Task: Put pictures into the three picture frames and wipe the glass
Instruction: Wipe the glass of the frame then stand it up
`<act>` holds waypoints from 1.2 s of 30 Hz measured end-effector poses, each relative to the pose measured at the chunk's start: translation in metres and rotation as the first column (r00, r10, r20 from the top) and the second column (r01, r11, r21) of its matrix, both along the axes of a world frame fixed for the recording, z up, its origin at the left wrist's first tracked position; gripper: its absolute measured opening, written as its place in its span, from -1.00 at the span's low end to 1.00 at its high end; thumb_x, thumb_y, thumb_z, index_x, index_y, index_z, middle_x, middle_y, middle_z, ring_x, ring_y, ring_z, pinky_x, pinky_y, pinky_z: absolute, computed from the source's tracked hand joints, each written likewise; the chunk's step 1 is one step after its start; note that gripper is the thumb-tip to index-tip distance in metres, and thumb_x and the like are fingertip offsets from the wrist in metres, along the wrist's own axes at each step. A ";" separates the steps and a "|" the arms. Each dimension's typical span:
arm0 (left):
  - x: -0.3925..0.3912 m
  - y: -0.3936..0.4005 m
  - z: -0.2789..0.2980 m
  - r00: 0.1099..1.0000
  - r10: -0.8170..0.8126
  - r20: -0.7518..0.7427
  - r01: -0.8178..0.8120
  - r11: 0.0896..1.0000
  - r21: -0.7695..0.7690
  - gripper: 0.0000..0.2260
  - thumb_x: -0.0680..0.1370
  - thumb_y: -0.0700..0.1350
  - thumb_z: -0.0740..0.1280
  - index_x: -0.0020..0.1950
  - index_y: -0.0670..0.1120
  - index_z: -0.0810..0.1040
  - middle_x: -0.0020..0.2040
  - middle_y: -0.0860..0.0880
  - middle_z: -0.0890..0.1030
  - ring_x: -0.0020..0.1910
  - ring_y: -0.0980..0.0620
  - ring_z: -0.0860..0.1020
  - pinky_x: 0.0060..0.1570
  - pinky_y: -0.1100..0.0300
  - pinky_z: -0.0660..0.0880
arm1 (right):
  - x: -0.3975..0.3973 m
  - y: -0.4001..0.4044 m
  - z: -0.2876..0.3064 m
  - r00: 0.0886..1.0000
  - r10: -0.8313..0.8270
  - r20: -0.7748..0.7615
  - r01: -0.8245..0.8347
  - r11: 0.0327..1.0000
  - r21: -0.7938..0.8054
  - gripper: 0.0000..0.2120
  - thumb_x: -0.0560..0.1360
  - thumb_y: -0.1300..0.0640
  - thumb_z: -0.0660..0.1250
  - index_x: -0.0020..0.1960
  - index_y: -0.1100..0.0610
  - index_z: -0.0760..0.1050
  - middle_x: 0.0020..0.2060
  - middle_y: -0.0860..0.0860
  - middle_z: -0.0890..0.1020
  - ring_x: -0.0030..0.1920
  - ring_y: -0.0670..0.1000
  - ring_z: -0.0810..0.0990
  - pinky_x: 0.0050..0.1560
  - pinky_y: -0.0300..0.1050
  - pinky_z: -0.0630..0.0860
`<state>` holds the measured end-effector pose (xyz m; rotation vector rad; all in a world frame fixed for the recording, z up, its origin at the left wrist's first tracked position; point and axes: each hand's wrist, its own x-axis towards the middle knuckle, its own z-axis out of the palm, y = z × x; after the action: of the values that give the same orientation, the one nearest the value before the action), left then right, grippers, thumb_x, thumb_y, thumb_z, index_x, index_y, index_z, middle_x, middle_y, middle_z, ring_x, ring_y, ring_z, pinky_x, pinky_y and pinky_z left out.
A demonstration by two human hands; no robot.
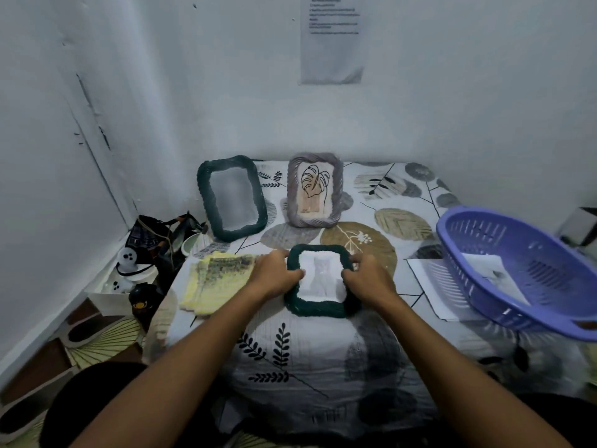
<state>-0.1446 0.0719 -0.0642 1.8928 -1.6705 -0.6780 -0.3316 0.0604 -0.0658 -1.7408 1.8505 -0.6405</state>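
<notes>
Now I have the small dark green frame [318, 281] lying flat at the middle of the patterned table [290, 367], with a faint picture showing in its opening. My left hand [274, 274] grips its left border, fingers curled round it; my right hand [366, 276] grips the right border likewise. I judge this the third frame, just loaded, so wiping comes next, and that needs the yellow cloth [219, 279] just beside my left hand. The basket [517, 273] crowds the right edge; open room lies toward me.
</notes>
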 end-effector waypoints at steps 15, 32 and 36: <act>-0.019 -0.010 0.016 0.341 0.257 -0.904 -0.419 0.903 0.098 -0.56 0.46 -0.49 0.30 0.32 -0.27 0.42 0.05 -0.15 0.59 0.00 -0.09 0.59 0.04 0.06 0.57 | 0.001 -0.003 0.029 0.668 -0.123 0.734 0.233 0.971 -0.050 -0.49 0.44 0.42 0.34 0.36 0.22 0.38 -0.02 0.03 0.58 0.03 0.06 0.59 0.03 -0.09 0.56; -0.035 -0.066 0.044 0.250 -0.006 -0.968 0.296 0.953 0.070 -0.59 0.61 0.10 0.14 0.28 -0.17 0.48 0.15 -0.18 0.61 0.20 -0.22 0.54 0.23 -0.24 0.43 | -0.061 -0.035 0.059 0.440 0.022 0.898 0.089 0.994 -0.068 -0.65 0.44 0.57 0.19 0.00 0.16 0.42 -0.07 0.15 0.64 -0.04 0.14 0.59 -0.05 0.06 0.53; -0.054 -0.091 0.053 0.241 -0.049 -0.969 0.303 0.953 0.027 -0.51 0.61 0.13 0.14 0.38 -0.18 0.41 0.30 -0.23 0.52 0.26 -0.23 0.50 0.14 -0.10 0.54 | -0.078 -0.048 0.074 0.514 0.029 0.857 0.084 0.993 -0.084 -0.62 0.43 0.58 0.17 0.05 0.16 0.43 -0.14 0.13 0.62 -0.14 0.10 0.57 -0.12 0.00 0.51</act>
<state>-0.1986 -0.0193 -0.0111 0.8604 -0.9198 -1.7424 -0.4092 0.0121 0.0085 -1.0667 1.1081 -1.3538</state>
